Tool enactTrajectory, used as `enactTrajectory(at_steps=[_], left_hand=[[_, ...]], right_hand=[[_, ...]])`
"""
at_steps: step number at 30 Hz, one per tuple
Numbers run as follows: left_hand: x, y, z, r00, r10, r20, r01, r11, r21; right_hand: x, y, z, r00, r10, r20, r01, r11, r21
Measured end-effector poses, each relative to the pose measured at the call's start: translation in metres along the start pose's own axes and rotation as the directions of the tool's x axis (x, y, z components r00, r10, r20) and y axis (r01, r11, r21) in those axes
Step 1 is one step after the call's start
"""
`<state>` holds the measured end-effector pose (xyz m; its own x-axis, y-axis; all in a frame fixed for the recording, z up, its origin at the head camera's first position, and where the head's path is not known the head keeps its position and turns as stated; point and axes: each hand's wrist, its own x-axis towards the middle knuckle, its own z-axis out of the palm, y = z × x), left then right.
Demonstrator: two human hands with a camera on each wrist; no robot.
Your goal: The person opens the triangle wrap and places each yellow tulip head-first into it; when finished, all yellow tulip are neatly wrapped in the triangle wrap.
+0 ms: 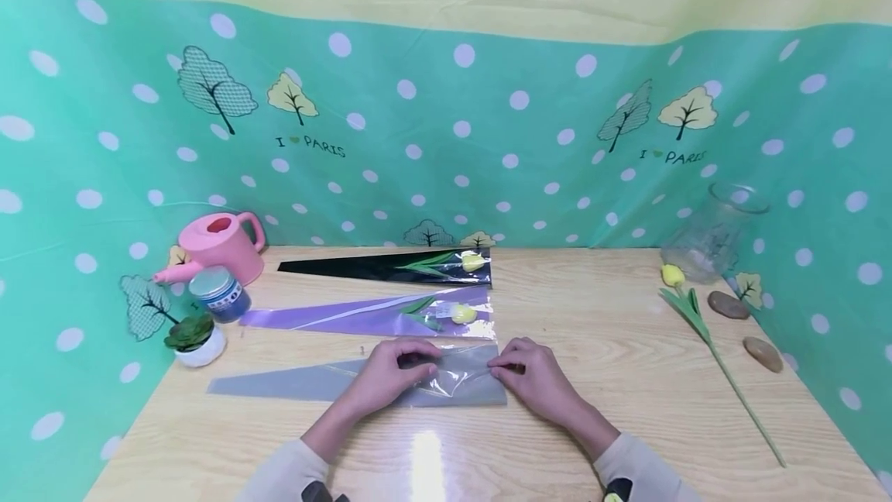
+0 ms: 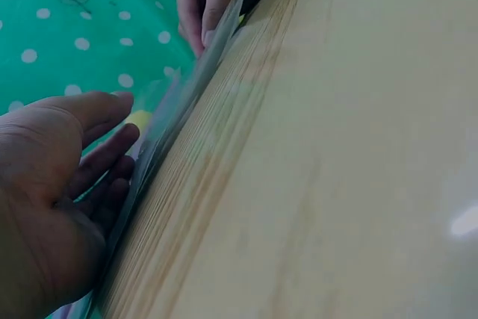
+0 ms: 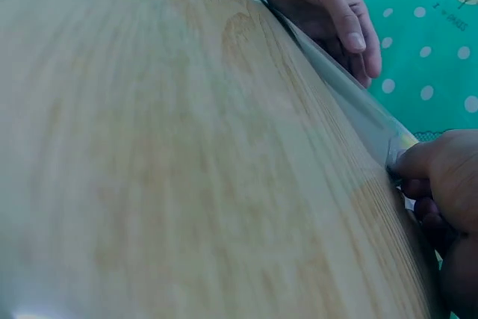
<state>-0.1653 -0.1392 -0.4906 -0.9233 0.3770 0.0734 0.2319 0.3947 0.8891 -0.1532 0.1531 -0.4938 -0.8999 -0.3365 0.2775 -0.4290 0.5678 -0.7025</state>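
Observation:
A grey-and-clear plastic flower sleeve (image 1: 300, 383) lies flat on the wooden table (image 1: 627, 440), close in front of me, its wide mouth to the right. My left hand (image 1: 390, 374) rests on the sleeve's middle with loosely bent fingers; in the left wrist view the left hand (image 2: 60, 184) lies over the film (image 2: 187, 102). My right hand (image 1: 533, 378) pinches the edge of the sleeve's mouth. The right wrist view shows the right hand's thumb (image 3: 411, 160) pressed on the film (image 3: 351, 102), with the left hand (image 3: 321, 5) further along.
Behind the sleeve lie a purple sleeve (image 1: 334, 320) and a black sleeve (image 1: 348, 268), each holding a yellow tulip. A loose yellow tulip (image 1: 704, 331), two stones and a glass vase (image 1: 711, 235) are at the right. A pink watering can (image 1: 219, 246), blue jar and small succulent pot stand at the left.

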Motion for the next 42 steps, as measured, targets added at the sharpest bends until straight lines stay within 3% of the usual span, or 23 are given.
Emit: enactTrajectory(at_steps=[9, 18, 23, 27, 37, 42], left_hand=[[-0.003, 0.0, -0.001, 1.0, 0.023, -0.019, -0.022, 0.998, 0.061], [-0.003, -0.001, 0.002, 0.999, 0.037, -0.015, -0.035, 0.994, 0.107], [-0.001, -0.001, 0.002, 0.999, 0.044, -0.005, -0.043, 0.993, 0.113], [-0.003, -0.002, 0.002, 0.999, 0.034, -0.033, -0.03, 0.995, 0.1], [-0.004, 0.001, 0.002, 0.994, 0.04, -0.099, -0.029, 0.994, 0.106], [-0.003, 0.004, 0.003, 0.993, 0.017, -0.119, -0.003, 0.993, 0.116]], right_hand=[[0.001, 0.004, -0.001, 0.997, -0.07, -0.037, 0.073, 0.995, 0.068], [0.001, -0.002, -0.008, 0.996, -0.05, -0.073, 0.058, 0.993, 0.104], [0.004, -0.009, -0.014, 0.983, -0.137, -0.125, 0.146, 0.987, 0.067], [0.007, -0.014, -0.015, 0.976, -0.178, -0.124, 0.188, 0.979, 0.074], [0.012, -0.024, -0.021, 0.998, -0.025, -0.062, 0.035, 0.987, 0.155], [0.01, -0.015, -0.036, 0.999, 0.051, -0.015, -0.047, 0.977, 0.209]])
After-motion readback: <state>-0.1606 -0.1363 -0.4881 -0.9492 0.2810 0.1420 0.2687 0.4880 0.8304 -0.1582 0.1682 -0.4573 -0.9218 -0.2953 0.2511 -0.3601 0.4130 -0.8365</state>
